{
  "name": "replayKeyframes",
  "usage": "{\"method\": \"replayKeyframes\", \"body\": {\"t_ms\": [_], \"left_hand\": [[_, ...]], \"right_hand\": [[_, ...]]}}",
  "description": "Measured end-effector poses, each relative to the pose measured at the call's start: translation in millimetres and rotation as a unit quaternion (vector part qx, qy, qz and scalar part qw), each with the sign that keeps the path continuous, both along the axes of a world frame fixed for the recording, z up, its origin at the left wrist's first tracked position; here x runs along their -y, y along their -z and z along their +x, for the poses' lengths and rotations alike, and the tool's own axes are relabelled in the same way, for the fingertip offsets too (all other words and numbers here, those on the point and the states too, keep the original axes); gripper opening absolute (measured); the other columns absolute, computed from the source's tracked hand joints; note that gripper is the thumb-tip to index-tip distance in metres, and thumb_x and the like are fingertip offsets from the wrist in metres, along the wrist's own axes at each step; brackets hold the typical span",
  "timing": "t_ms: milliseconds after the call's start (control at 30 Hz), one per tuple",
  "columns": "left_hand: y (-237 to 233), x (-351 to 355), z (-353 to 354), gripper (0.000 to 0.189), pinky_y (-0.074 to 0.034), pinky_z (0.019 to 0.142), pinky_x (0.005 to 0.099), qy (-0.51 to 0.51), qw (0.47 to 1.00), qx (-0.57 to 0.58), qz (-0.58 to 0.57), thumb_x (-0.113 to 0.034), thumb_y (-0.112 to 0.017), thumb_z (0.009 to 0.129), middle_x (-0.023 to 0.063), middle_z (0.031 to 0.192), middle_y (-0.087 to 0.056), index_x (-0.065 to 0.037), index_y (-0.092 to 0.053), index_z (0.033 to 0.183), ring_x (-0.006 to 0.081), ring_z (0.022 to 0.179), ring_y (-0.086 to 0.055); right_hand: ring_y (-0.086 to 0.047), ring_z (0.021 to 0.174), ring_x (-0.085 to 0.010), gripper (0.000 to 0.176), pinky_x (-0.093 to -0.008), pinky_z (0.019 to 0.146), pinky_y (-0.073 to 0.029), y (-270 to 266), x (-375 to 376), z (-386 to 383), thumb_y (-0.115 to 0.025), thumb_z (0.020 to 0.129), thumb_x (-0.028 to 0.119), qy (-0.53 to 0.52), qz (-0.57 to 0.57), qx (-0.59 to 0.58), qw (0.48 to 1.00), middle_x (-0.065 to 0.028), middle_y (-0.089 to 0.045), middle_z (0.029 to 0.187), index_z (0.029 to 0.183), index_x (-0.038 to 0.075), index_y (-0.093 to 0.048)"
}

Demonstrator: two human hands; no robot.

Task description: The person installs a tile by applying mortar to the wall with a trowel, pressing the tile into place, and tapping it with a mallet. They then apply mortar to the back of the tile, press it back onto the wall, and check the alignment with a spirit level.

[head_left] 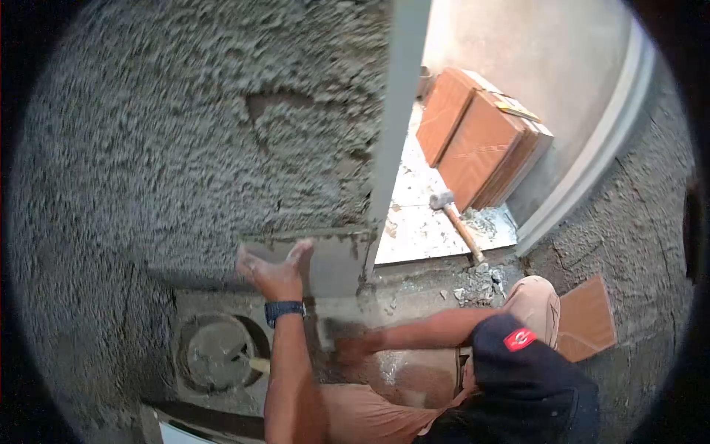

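Low on the rough wall, my left hand (275, 275), with a dark watch on its wrist, has its thumb and fingers spread. It overlaps a smooth grey rectangular piece, like a tile (336, 266), at the wall's base. My right hand (356, 351) reaches across from the right, low near the floor, dark and blurred. Its fingers do not show clearly, and I cannot tell what they hold. Left of my left forearm sits a round pan (260, 340) of grey mortar, a tool with a pale handle (259, 365) resting in it.
Coarse grey plaster covers the wall (185, 133). Through the doorway, past its pale frame (399, 111), stand stacked brown tiles (481, 140). A mallet (462, 229) lies by the threshold among rubble (481, 285). Another brown tile (588, 318) leans near my bent knee (534, 303).
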State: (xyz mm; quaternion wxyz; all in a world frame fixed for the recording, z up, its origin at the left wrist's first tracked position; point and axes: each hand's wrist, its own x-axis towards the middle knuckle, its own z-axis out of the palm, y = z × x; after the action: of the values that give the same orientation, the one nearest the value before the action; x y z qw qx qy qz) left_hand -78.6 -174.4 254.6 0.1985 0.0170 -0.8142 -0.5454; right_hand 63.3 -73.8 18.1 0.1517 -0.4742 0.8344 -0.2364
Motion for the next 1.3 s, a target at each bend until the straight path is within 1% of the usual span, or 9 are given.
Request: {"method": "replayKeyframes", "body": {"t_ms": [300, 400, 433, 533, 700, 867, 967, 1133, 1300], "left_hand": [[-6.9, 3.2, 4.4, 0.126, -0.031, 0.116, 0.0488, -0.004, 0.999, 0.019, -0.027, -0.044, -0.097, 0.054, 0.0239, 0.146, -0.036, 0.011, -0.031, 0.145, 0.0387, 0.135, -0.037], [-10.4, 4.1, 6.5, 0.118, -0.033, 0.117, 0.047, 0.009, 0.998, 0.057, -0.021, -0.043, -0.092, 0.066, 0.0242, 0.152, -0.032, 0.004, -0.025, 0.151, 0.0383, 0.141, -0.033], [2.1, 8.6, 0.9, 0.118, -0.033, 0.117, 0.047, 0.005, 0.999, 0.052, -0.016, -0.043, -0.092, 0.066, 0.0242, 0.152, -0.032, 0.004, -0.025, 0.151, 0.0383, 0.141, -0.033], [2.1, 7.2, -1.4, 0.12, -0.037, 0.114, 0.0447, -0.029, 0.993, 0.046, -0.105, -0.039, -0.095, 0.061, 0.0237, 0.15, -0.035, 0.006, -0.027, 0.149, 0.0378, 0.14, -0.036], [21.1, 17.8, -6.3, 0.117, -0.038, 0.111, 0.0446, -0.018, 0.995, -0.017, -0.094, -0.036, -0.096, 0.062, 0.021, 0.145, -0.039, 0.006, -0.029, 0.148, 0.0352, 0.133, -0.042], [35.3, 42.6, -14.5, 0.105, -0.037, 0.111, 0.0413, 0.002, 0.995, -0.008, -0.104, -0.024, -0.094, 0.065, 0.0198, 0.141, -0.042, 0.004, -0.034, 0.146, 0.0316, 0.131, -0.044], [21.3, 31.9, -8.1, 0.103, -0.036, 0.112, 0.0414, -0.003, 0.996, 0.006, -0.094, -0.02, -0.093, 0.067, 0.0207, 0.144, -0.042, 0.003, -0.033, 0.148, 0.0318, 0.134, -0.042], [30.1, 44.1, -13.8, 0.099, -0.033, 0.114, 0.0409, -0.009, 0.998, 0.026, -0.05, -0.017, -0.089, 0.071, 0.0218, 0.147, -0.042, 0.002, -0.032, 0.149, 0.0323, 0.137, -0.041], [13.9, 35.8, -0.7, 0.103, -0.034, 0.115, 0.0422, -0.014, 0.996, 0.056, -0.064, -0.015, -0.091, 0.07, 0.0216, 0.147, -0.042, 0.002, -0.029, 0.151, 0.0324, 0.136, -0.042]], "right_hand": [[-0.067, 0.087, -0.0391, 0.033, -0.0501, 0.071, -0.053, -225.7, -222.8, 23.5, -0.066, 0.085, 0.031, 0.22, 0.372, 0.157, 0.888, -0.0196, -0.07, 0.086, 0.093, 0.0, -0.07], [-0.066, 0.096, -0.0235, 0.045, -0.0389, 0.086, -0.052, -247.3, -329.0, 119.5, -0.058, 0.098, 0.047, 0.313, 0.0, 0.424, 0.85, -0.0091, -0.072, 0.103, 0.109, 0.006, -0.073], [-0.06, 0.108, -0.0151, 0.05, -0.0347, 0.097, -0.048, -319.1, -286.6, 141.3, -0.047, 0.104, 0.049, 0.559, -0.037, 0.561, 0.609, -0.0027, -0.068, 0.116, 0.123, 0.007, -0.068], [-0.057, 0.114, -0.0158, 0.063, -0.0367, 0.105, -0.043, -257.6, -302.6, 219.0, -0.032, 0.106, 0.057, 0.624, -0.341, 0.528, 0.464, -0.001, -0.064, 0.126, 0.136, 0.008, -0.059], [-0.063, 0.104, -0.034, 0.064, -0.0441, 0.093, -0.047, -264.6, -330.9, 246.3, -0.03, 0.105, 0.056, 0.457, 0.007, 0.303, 0.836, -0.0201, -0.068, 0.112, 0.126, 0.003, -0.061], [-0.067, 0.09, -0.0351, 0.062, -0.0441, 0.079, -0.051, -393.3, -329.3, 172.2, -0.048, 0.097, 0.06, 0.328, 0.217, 0.35, 0.85, -0.0192, -0.07, 0.095, 0.104, 0.003, -0.071], [-0.068, 0.086, -0.0292, 0.042, -0.0407, 0.078, -0.053, -396.5, -374.4, 149.8, -0.061, 0.093, 0.045, 0.433, -0.136, 0.129, 0.881, -0.0135, -0.07, 0.092, 0.103, 0.005, -0.071], [-0.061, 0.105, -0.0411, 0.036, -0.0462, 0.09, -0.05, -417.0, -523.2, 37.8, -0.065, 0.085, 0.024, 0.686, 0.091, -0.369, 0.621, -0.0236, -0.064, 0.109, 0.113, 0.002, -0.063], [-0.058, 0.118, -0.0397, 0.052, -0.0437, 0.099, -0.048, -416.8, -665.3, -22.8, -0.061, 0.076, 0.005, 0.704, 0.132, -0.26, 0.647, -0.0237, -0.065, 0.121, 0.128, 0.0, -0.057]]}}
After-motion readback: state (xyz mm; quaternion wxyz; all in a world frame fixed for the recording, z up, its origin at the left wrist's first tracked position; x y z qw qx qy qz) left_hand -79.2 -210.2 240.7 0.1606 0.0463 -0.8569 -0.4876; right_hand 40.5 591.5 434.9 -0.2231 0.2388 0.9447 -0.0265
